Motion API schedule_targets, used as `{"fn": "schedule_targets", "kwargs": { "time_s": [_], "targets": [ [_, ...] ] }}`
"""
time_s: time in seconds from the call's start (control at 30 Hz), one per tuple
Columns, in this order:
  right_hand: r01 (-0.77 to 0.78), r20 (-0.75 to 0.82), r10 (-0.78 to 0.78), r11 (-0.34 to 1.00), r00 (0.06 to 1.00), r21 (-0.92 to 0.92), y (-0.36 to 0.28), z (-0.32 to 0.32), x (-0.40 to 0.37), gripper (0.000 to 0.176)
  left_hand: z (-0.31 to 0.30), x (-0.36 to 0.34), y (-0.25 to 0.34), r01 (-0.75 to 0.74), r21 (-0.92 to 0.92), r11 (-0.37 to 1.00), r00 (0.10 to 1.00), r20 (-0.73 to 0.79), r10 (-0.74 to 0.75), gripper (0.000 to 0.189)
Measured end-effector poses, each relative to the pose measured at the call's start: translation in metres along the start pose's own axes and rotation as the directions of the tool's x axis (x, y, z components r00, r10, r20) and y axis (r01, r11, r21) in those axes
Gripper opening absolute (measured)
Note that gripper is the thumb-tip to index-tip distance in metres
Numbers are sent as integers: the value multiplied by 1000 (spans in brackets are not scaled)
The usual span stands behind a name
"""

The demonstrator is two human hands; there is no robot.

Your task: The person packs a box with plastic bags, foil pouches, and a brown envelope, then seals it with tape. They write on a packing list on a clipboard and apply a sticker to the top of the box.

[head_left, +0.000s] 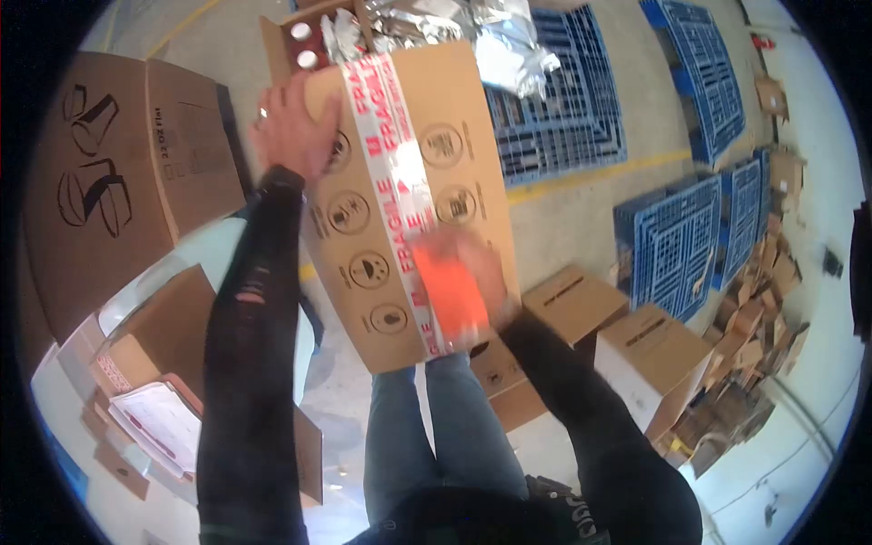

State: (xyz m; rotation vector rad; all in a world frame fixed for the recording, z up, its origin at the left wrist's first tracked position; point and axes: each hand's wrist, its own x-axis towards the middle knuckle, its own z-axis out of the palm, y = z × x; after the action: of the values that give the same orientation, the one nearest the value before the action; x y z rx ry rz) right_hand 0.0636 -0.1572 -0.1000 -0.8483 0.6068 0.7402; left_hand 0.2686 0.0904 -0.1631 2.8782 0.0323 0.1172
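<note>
Cardboard box (377, 238) fills upper center of frame, large printed face toward camera, long axis leaning a bit left at the top. FRAGILE tape (398, 195), white with red lettering, runs lengthwise down that face, glare partway along. Round printed icons (454, 204) on both sides of the tape. Left hand (298, 127) touches box at its upper left edge, thumb apart from the fingers, ring on one finger; can't tell whether it's clamped or just resting. Right hand (472, 272) is motion-blurred over lower right part of the face, together with a bright orange piece (451, 295) overlapping the tape. Can't tell if the fingers grip that piece or press it flat. Just behind the box's top edge: open carton (274, 45) with bottles with white caps (307, 60), silver packaging (513, 50) to the right of them. Blue pallet (563, 109) on floor beyond, more blue pallets (674, 241) upper and mid right. Closed cartons (574, 304) lower right, loose cardboard pile (749, 331) at right edge. Big carton (113, 173) marked "22 OZ Flat" upper left, papers (159, 422) lower left.
</note>
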Motion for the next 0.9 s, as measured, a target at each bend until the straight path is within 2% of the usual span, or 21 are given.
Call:
{"fn": "schedule_targets", "kwargs": {
  "time_s": [0.1, 0.2, 0.23, 0.27, 0.3, 0.33, 0.4, 0.43, 0.5, 0.53, 0.57, 0.6, 0.63, 0.67, 0.7, 0.73, 0.77, 0.8, 0.83, 0.87, 0.9],
  "targets": [
    [-138, -146, 147, 988, 978, 70, 129, -43, -123, 30, 17, 1, -10, -38, -13, 999, 998, -54, 37, 69],
    [-137, -188, 162, 981, 969, 140, 205, -73, -162, 28, 22, 8, -13, -106, 38, 994, 978, -175, 111, 71],
    [-123, -157, 118, 992, 981, -25, 232, -95, -148, 28, 24, 1, -12, -124, 71, 990, 968, -209, 136, 72],
    [-96, -126, 73, 977, 989, -188, 259, -116, -135, 27, 26, -9, -9, -244, 26, 969, 940, -241, 243, 73],
    [38, -59, -73, 887, 996, -461, 258, -128, -116, 27, 25, -17, -6, -359, -14, 933, 898, -279, 341, 73],
    [164, 10, -217, 706, 976, -689, 256, -140, -97, 27, 22, -21, -2, -470, -48, 881, 841, -326, 431, 74],
    [350, 218, -577, 126, 787, -928, 236, -139, -87, 28, 7, -73, 27, -580, -204, 789, 814, -104, 571, 74],
    [412, 221, -615, 187, 757, -892, 240, -138, -88, 29, 3, -104, 40, -626, -129, 769, 775, 7, 632, 77],
    [528, 229, -661, 294, 714, -797, 253, -142, -103, 33, -11, -178, 71, -542, -72, 837, 809, 226, 543, 94],
    [443, 191, -531, 399, 825, -803, 248, -145, -100, 33, -7, -209, 73, -468, -250, 848, 821, 231, 521, 97],
    [360, 177, -387, 476, 905, -803, 238, -147, -88, 34, -17, -237, 91, -447, -165, 879, 835, 277, 476, 99],
    [298, 178, -292, 446, 940, -844, 242, -144, -81, 33, -30, -261, 100, -188, -340, 922, 799, 493, 344, 98],
    [243, 177, -194, 403, 965, -882, 248, -142, -76, 33, -39, -284, 101, -231, -386, 893, 806, 438, 397, 95],
    [241, 193, -209, 236, 959, -941, 251, -151, -64, 31, -47, -308, 102, -277, -426, 861, 809, 381, 448, 92],
    [47, 8, -53, 776, 999, -629, 236, -157, -60, 25, -54, -333, 104, -325, -461, 826, 806, 321, 497, 90],
    [-265, -72, 260, 961, 963, -74, 227, -152, -75, 22, -60, -354, 101, -176, -598, 782, 812, 360, 459, 82],
    [83, 12, -103, 731, 995, -677, 215, -133, -99, 20, -72, -378, 98, -71, -631, 773, 842, 377, 385, 78],
    [223, 133, -228, 440, 965, -870, 199, -113, -116, 20, -87, -386, 98, 6, -673, 740, 867, 372, 332, 74],
    [293, 249, -345, 79, 905, -953, 184, -97, -131, 22, -102, -401, 96, 179, -688, 703, 868, 447, 217, 73],
    [202, 176, -303, 57, 936, -978, 172, -76, -149, 29, -125, -415, 97, 351, -698, 624, 842, 527, 115, 72],
    [312, 324, -328, -90, 887, -946, 149, -41, -156, 28, -152, -421, 94, 505, -656, 561, 744, 660, 103, 69]
  ]
}}
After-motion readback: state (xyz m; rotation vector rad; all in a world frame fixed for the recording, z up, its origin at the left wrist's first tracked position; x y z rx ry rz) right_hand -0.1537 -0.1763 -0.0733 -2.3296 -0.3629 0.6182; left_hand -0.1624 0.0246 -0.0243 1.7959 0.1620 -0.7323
